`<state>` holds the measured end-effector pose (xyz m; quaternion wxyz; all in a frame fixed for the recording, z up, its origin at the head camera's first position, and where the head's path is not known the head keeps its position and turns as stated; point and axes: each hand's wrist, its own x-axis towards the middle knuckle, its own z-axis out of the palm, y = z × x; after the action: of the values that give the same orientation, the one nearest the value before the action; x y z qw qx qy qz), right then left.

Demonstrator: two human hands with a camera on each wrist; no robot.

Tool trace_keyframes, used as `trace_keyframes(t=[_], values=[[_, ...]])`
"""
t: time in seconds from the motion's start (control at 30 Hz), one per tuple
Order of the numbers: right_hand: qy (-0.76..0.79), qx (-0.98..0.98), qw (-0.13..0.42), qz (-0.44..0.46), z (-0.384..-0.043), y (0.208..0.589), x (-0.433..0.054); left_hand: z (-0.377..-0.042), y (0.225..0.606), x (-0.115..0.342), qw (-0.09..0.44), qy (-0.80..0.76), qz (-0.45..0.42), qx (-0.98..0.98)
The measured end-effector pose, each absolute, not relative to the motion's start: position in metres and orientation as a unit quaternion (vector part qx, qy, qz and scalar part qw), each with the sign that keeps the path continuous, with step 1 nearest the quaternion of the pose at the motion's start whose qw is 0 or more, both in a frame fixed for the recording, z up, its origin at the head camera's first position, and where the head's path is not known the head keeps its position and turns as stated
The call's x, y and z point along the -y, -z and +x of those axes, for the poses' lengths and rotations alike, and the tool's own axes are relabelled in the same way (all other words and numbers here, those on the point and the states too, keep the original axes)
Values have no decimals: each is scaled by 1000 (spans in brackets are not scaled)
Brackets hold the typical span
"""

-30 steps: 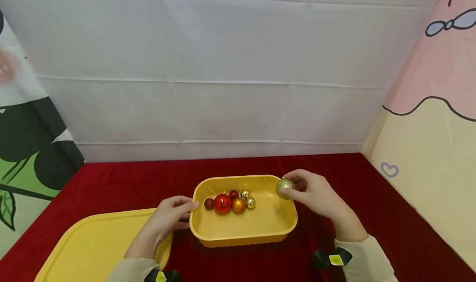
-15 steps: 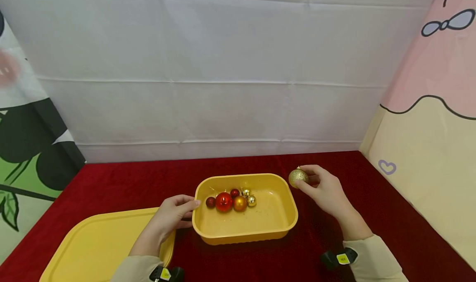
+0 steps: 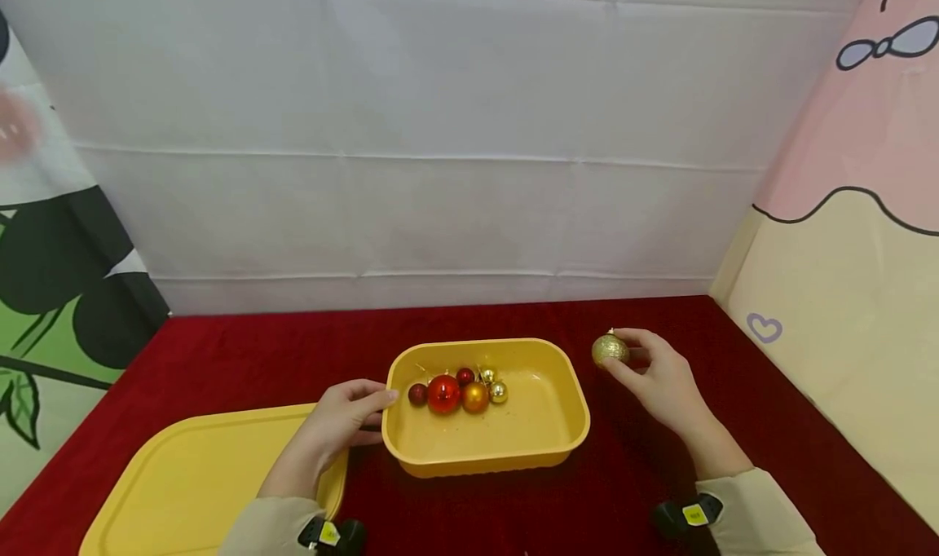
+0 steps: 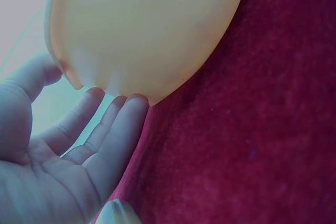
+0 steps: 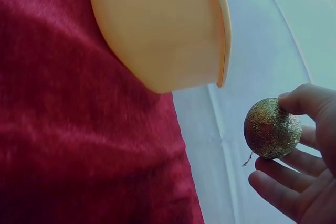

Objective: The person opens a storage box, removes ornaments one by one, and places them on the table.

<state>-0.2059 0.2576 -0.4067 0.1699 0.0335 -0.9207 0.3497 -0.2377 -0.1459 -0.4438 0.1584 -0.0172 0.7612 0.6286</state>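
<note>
My right hand (image 3: 663, 383) pinches a glittery gold Christmas bauble (image 3: 610, 350) between thumb and fingers, off the right side of a yellow plastic box (image 3: 539, 425). A thin hanging loop dangles from the bauble (image 5: 269, 129) in the right wrist view. At the box's left end, my left hand (image 3: 336, 421) grips the wall, thumb over the rim and fingertips against the outside (image 4: 147, 51). Inside, toward the left, lie a large shiny red bauble (image 3: 443, 394), an orange-gold bauble (image 3: 475, 397), two small dark red ones (image 3: 417, 394) and small shiny gold ones (image 3: 498, 391).
A yellow lid or tray (image 3: 198, 483) lies at the left, partly under my left forearm. Dark red cloth (image 3: 645, 474) covers the table. A white sheet (image 3: 455, 132) hangs behind it, with printed cartoon cloths on both sides.
My right hand has carried the gold bauble rightward, from over the box's right rim to beyond it. My left hand has kept its grip; the box has barely shifted.
</note>
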Motion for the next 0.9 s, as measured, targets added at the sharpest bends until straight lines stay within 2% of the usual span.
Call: trace_keyframes(t=[0.43,0.9], values=[[-336,929,157,5,-202,413,-273,-239,445,145,160,-635,-14,-755],[-326,933,151,14,-203,424,-278,-238,444,146,161,-632,-20,-758]])
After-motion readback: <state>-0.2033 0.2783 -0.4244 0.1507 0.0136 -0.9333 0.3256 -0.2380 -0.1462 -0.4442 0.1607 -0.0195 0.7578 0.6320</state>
